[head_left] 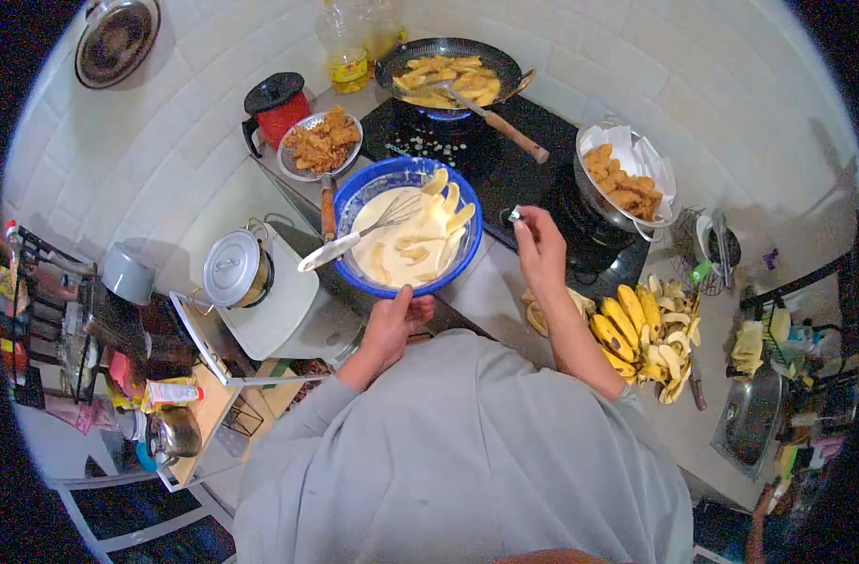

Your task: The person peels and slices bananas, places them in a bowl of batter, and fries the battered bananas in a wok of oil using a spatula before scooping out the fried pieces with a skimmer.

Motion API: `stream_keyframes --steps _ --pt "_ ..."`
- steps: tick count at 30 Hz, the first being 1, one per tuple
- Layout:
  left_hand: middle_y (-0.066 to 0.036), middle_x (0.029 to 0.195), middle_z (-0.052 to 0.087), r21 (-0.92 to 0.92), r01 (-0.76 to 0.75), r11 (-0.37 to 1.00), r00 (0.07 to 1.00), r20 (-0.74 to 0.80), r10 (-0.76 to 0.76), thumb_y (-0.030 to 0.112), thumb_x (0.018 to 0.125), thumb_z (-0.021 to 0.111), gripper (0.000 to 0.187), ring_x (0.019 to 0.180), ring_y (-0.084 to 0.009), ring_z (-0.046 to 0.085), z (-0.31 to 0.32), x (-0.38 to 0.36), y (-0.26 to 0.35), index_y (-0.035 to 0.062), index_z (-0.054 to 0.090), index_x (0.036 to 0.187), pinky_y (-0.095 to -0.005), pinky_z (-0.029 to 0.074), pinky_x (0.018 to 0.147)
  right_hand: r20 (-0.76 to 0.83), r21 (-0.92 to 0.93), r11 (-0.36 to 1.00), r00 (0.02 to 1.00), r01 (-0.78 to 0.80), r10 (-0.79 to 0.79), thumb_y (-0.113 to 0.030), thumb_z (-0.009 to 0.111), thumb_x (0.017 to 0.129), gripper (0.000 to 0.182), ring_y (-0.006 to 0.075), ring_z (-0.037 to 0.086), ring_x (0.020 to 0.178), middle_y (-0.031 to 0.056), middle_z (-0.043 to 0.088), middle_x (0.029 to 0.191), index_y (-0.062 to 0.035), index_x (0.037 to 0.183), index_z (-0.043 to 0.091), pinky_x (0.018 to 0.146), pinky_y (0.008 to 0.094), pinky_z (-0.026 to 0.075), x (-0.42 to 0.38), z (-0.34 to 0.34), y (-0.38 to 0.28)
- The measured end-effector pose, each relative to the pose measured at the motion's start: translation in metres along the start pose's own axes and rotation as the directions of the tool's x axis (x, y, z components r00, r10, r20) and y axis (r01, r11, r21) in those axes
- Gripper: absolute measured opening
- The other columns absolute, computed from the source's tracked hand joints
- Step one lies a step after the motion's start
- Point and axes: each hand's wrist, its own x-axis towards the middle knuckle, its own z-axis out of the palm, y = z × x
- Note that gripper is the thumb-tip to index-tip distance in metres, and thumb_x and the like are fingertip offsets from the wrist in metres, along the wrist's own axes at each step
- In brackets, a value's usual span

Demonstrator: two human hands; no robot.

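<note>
My left hand grips the near rim of a blue bowl, thumb on the edge. Inside the bowl are pale batter, banana slices and a whisk, whose white handle leans over the left side. To the right of the bowl, my right hand pinches a small dark and silver knob at the front edge of the black stove. On the lit back burner, a pan holds frying pieces in oil, with a wooden-handled turner resting in it.
Fried pieces fill a strainer at left and a paper-lined metal bowl at right. Yellow bananas and peels lie near my right forearm, beside a knife. A lidded pot stands left, oil bottles behind.
</note>
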Motion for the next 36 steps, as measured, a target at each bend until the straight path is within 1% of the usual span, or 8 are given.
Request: stream_keyframes --steps 5,13,15,19,22,24,33,36 --pt "-0.011 0.086 0.062 0.076 0.010 0.997 1.000 -0.015 -0.009 0.038 0.093 0.045 0.043 0.080 -0.0190 0.058 -0.025 -0.012 0.006 -0.0020 0.061 0.089 -0.0317 0.048 0.074 0.117 -0.166 0.985 0.993 0.048 -0.029 -0.011 0.057 0.081 0.024 0.0336 0.057 0.091 0.0175 0.060 0.099 -0.0015 0.103 0.059 0.081 0.0393 0.045 0.046 0.034 0.017" --pt "-0.011 0.085 0.064 0.158 -0.094 0.983 0.995 -0.005 0.096 0.034 0.094 0.045 0.042 0.077 -0.0186 0.061 -0.043 -0.017 0.009 -0.0040 0.062 0.090 -0.0316 0.049 0.074 0.277 -0.357 0.885 0.939 0.299 -0.205 -0.011 0.060 0.079 0.025 0.0323 0.057 0.087 0.0162 0.060 0.094 -0.0054 0.104 0.063 0.079 0.0380 0.045 0.100 0.090 0.055" --pt "-0.012 0.086 0.065 0.422 -0.031 0.906 0.998 -0.032 0.049 0.033 0.094 0.045 0.041 0.079 -0.0197 0.061 -0.042 -0.019 0.016 -0.0044 0.062 0.090 -0.0329 0.049 0.078 0.312 -0.318 0.889 0.922 0.329 -0.229 -0.012 0.061 0.078 0.025 0.0319 0.056 0.086 0.0162 0.059 0.093 -0.0061 0.103 0.064 0.077 0.0377 0.045 0.108 0.107 0.068" --pt "-0.012 0.088 0.065 0.414 0.042 0.909 0.990 -0.138 0.017 0.031 0.094 0.045 0.040 0.083 -0.0200 0.061 -0.039 -0.018 0.017 -0.0047 0.062 0.090 -0.0330 0.047 0.082 0.359 -0.304 0.883 0.901 0.358 -0.243 -0.016 0.063 0.075 0.027 0.0302 0.052 0.081 0.0144 0.055 0.085 -0.0102 0.102 0.066 0.073 0.0367 0.042 0.118 0.127 0.072" --pt "-0.012 0.088 0.065 0.224 -0.031 0.974 0.999 -0.026 0.038 0.031 0.094 0.046 0.039 0.084 -0.0190 0.060 -0.043 -0.015 0.012 -0.0045 0.062 0.090 -0.0319 0.046 0.083 0.398 -0.322 0.837 0.865 0.443 -0.305 -0.017 0.064 0.074 0.029 0.0287 0.049 0.081 0.0120 0.052 0.079 -0.0134 0.102 0.068 0.074 0.0358 0.041 0.127 0.132 0.083" --pt "-0.011 0.088 0.065 0.406 -0.084 0.910 0.996 -0.002 0.092 0.034 0.093 0.046 0.041 0.083 -0.0181 0.060 -0.042 -0.015 0.014 -0.0034 0.063 0.090 -0.0311 0.046 0.082 0.396 -0.311 0.855 0.874 0.415 -0.281 -0.016 0.064 0.072 0.026 0.0285 0.049 0.083 0.0105 0.051 0.078 -0.0152 0.097 0.070 0.074 0.0350 0.041 0.127 0.133 0.088" --pt "-0.009 0.090 0.064 0.227 -0.076 0.971 0.997 -0.003 0.078 0.040 0.092 0.046 0.045 0.086 -0.0170 0.059 -0.039 -0.021 0.010 -0.0026 0.060 0.099 -0.0303 0.046 0.081 0.346 -0.316 0.849 0.885 0.424 -0.313 -0.022 0.067 0.071 0.021 0.0270 0.048 0.079 0.0104 0.050 0.075 -0.0152 0.090 0.071 0.069 0.0344 0.039 0.125 0.139 0.096" --pt "-0.009 0.091 0.063 0.361 -0.023 0.932 0.999 -0.018 0.031 0.039 0.092 0.046 0.044 0.086 -0.0170 0.059 -0.036 -0.025 0.019 -0.0026 0.060 0.097 -0.0302 0.047 0.080 0.344 -0.279 0.894 0.906 0.351 -0.248 -0.025 0.069 0.071 0.023 0.0274 0.048 0.078 0.0112 0.049 0.073 -0.0094 0.088 0.070 0.069 0.0350 0.040 0.123 0.138 0.088"
